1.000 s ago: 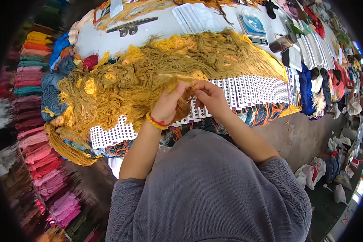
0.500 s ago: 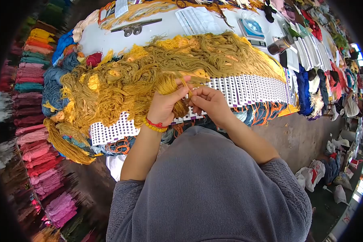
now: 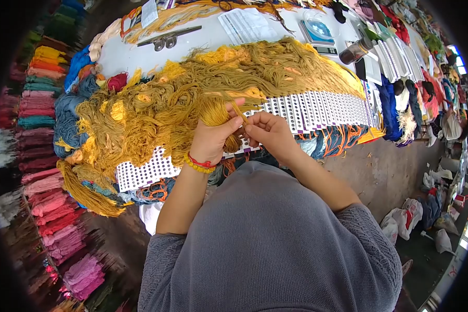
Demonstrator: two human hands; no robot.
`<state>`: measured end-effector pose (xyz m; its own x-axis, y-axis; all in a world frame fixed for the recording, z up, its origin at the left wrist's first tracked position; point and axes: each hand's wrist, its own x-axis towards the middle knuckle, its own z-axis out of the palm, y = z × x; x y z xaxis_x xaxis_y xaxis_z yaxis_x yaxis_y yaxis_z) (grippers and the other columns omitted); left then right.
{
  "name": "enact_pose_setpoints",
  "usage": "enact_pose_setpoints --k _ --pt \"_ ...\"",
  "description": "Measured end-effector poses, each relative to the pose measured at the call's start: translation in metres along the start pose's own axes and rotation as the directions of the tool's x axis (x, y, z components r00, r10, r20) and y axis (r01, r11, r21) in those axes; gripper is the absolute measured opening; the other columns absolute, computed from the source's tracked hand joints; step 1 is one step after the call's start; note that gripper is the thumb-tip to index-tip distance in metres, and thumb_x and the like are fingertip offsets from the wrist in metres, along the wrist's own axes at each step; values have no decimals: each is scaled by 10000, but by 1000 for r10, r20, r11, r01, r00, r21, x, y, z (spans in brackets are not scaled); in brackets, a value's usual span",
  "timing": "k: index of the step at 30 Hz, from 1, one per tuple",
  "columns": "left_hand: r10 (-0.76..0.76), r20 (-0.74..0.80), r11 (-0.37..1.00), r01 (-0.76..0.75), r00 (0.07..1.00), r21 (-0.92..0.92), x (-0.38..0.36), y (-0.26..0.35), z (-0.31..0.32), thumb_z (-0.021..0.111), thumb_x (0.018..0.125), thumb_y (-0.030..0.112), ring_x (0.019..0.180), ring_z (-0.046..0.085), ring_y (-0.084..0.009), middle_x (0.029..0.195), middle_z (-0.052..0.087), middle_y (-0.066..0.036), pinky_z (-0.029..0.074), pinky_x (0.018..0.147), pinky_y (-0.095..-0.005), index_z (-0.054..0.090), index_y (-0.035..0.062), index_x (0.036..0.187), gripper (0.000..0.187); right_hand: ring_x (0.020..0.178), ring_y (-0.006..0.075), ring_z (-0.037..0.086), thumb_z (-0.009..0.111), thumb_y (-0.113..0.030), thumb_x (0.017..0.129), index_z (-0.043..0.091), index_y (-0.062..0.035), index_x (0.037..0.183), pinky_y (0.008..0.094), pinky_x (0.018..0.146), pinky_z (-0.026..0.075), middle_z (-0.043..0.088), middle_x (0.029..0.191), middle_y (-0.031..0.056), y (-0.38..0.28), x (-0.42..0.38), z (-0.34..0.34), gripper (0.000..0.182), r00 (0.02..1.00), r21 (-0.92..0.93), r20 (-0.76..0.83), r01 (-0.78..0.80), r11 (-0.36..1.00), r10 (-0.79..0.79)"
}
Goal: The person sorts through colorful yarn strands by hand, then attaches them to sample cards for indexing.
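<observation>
My left hand is wrapped round a bundle of golden-olive yarn, its thumb and fingers pointing right. Close beside it, my right hand pinches a few strands of the same yarn near the left fingertips. Under and behind both hands lies a wide heap of olive and yellow yarn. Yarn ends run onto a row of white cards with punched holes, which overlap along the table's near edge. More hole-punched cards show to the left of my left wrist.
A long metal clip, a printed sheet, a digital scale and a dark jar sit on the white table. Blue yarn hangs at its left end. Coloured skeins line the far left; bags lie on the floor at right.
The view has shifted slightly, so the table things appear a little further left and up. Both hands keep nearly the same pose on the yarn.
</observation>
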<state>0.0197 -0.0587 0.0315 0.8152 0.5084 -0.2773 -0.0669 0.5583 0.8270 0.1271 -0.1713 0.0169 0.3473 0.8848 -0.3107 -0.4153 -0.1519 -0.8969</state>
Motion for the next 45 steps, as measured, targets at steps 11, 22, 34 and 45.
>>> enact_pose_setpoints --k 11,22,34,45 --pt "-58 30 998 57 998 8 -2 -1 -1 590 793 63 639 478 -56 802 536 19 399 563 -185 491 9 1164 388 527 46 472 540 -80 808 523 -17 822 182 491 394 520 658 -2 1 -5 -2 66 999 -30 -43 -23 999 22" --pt "-142 183 985 156 973 -68 1 -7 -15 368 915 344 642 490 -97 841 569 -44 389 566 -220 544 -16 1056 425 415 78 277 349 -330 900 546 -81 890 213 387 243 309 503 -30 -3 -6 -13 317 874 749 470 -318 581 -126" --pt "-189 211 978 202 959 -42 -3 -7 -4 270 901 476 716 484 -98 1002 544 -56 423 637 -234 414 -1 1221 592 587 55 532 547 -83 821 556 23 872 180 533 434 569 669 8 3 3 14 118 995 -168 -53 80 983 -90" --pt "-217 115 967 230 969 -108 -5 -2 -8 319 906 426 763 532 -117 996 558 -76 465 661 -254 460 -21 1165 535 544 21 493 527 -80 828 551 -12 838 169 492 409 544 651 -12 1 1 14 73 998 -67 -52 36 997 -39"
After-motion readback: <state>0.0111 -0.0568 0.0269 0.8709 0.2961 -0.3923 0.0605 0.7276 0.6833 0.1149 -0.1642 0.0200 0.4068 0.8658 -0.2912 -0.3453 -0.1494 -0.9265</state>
